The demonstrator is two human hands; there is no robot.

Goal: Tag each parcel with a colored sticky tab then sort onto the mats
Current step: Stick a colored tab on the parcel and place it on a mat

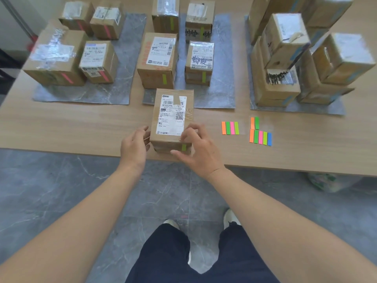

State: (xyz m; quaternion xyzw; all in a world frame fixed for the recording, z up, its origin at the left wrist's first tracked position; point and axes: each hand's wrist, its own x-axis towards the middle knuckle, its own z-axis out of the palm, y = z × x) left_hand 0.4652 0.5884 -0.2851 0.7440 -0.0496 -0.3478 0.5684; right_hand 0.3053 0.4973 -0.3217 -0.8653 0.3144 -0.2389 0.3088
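Across the table (pixel 81 127), grey mats (pixel 85 94) are loaded with tagged parcels (pixel 157 60), while one green-tabbed parcel (pixel 172 117), clasped at the near edge by curled fingers of the left hand (pixel 133 148) and right hand (pixel 201 150), is not yet sorted.

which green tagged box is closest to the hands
The parcel at the near edge of the table, between left hand and right hand; the other four stand farther back on the middle mat.
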